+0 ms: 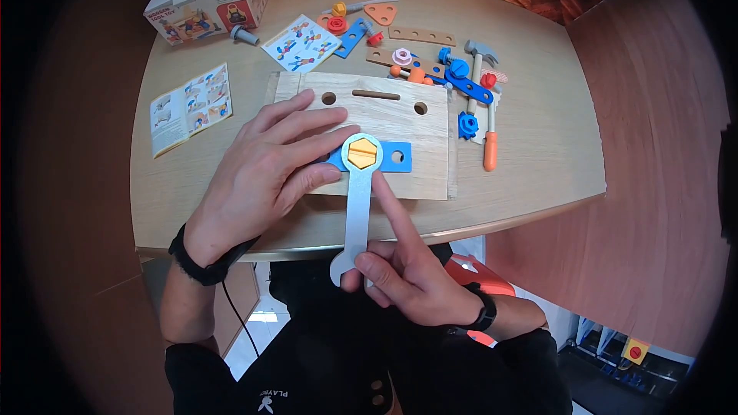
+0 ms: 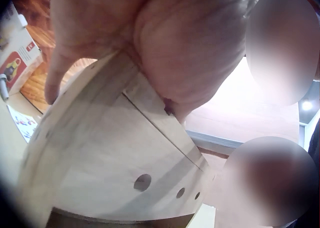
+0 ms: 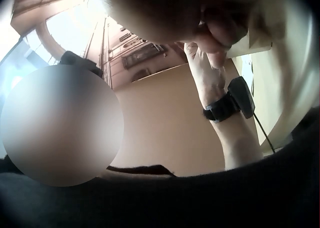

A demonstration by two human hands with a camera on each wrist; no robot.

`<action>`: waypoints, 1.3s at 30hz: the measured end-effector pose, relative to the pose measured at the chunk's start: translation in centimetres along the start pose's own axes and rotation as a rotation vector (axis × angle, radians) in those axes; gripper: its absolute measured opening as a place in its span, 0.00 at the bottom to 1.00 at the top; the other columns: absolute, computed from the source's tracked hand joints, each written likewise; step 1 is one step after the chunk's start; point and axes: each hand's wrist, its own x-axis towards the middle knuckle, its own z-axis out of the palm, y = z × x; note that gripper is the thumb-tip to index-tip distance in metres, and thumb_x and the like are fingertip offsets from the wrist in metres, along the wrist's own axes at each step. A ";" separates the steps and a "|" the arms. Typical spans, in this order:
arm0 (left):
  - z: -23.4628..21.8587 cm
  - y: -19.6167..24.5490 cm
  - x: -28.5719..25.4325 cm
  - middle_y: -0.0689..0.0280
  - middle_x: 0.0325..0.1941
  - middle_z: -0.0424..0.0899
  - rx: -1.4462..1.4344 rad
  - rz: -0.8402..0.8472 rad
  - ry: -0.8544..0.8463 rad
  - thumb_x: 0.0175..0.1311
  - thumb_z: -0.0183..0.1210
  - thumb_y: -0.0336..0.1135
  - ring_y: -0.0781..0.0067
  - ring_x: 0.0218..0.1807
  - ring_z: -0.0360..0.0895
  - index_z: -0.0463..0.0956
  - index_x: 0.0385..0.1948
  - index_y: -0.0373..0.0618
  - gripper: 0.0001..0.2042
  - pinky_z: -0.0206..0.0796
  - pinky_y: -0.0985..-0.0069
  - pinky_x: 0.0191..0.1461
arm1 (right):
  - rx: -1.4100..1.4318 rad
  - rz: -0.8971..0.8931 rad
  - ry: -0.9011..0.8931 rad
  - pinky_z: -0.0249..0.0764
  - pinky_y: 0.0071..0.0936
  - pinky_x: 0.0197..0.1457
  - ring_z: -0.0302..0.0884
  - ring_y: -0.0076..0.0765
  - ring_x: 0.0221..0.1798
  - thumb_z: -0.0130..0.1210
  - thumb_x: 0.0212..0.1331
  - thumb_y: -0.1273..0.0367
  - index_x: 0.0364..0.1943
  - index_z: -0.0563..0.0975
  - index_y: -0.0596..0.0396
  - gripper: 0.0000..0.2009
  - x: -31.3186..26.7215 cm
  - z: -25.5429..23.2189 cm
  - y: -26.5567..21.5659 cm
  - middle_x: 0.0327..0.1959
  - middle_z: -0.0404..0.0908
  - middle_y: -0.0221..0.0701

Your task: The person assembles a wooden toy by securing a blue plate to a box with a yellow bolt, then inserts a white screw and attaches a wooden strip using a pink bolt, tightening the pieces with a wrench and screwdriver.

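A pale wooden box (image 1: 430,173) with holes and a slot in its top stands near the table's front edge. Across it lies a blue strip (image 1: 395,168), its left end partly under my left hand (image 1: 265,155). That hand rests on the box top with fingers spread, the thumb at the strip. A yellow hexagonal bolt head (image 1: 362,153) sits inside the ring end of a grey wrench (image 1: 358,211). My right hand (image 1: 411,280) holds the wrench near its lower, open end, index finger stretched up along the shaft. In the left wrist view, the left palm (image 2: 190,53) covers the box's upper edge.
Behind the box lie a hammer (image 1: 478,51), an orange-handled tool (image 1: 490,150), a blue gear (image 1: 467,125) and several toy parts. Instruction sheets (image 1: 192,107) lie to the left. A toy carton (image 1: 207,0) stands at the back left, with a grey bolt (image 1: 244,34) beside it.
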 end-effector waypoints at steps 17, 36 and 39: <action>0.7 0.6 0.1 0.66 0.66 0.81 0.009 -0.068 0.045 0.65 0.65 0.38 0.51 0.74 0.67 0.83 0.59 0.50 0.20 0.61 0.58 0.74 | -0.243 0.036 -0.008 0.73 0.25 0.39 0.71 0.23 0.26 0.46 0.77 0.73 0.83 0.37 0.41 0.38 -1.2 -2.7 -2.1 0.22 0.75 0.28; 1.0 0.6 -0.1 0.65 0.65 0.83 -0.190 -0.186 0.078 0.55 0.74 0.35 0.54 0.76 0.65 0.86 0.55 0.49 0.23 0.58 0.58 0.76 | -0.129 0.118 -0.030 0.73 0.21 0.32 0.72 0.19 0.25 0.46 0.78 0.72 0.83 0.41 0.40 0.37 -1.3 -3.5 -2.6 0.26 0.79 0.29; 1.1 0.3 -0.2 0.65 0.65 0.83 -0.182 -0.172 0.077 0.55 0.75 0.35 0.53 0.76 0.65 0.85 0.56 0.49 0.23 0.58 0.58 0.77 | -0.050 0.172 -0.033 0.74 0.20 0.30 0.74 0.19 0.26 0.47 0.78 0.70 0.83 0.38 0.40 0.38 -1.2 -3.1 -2.6 0.28 0.80 0.29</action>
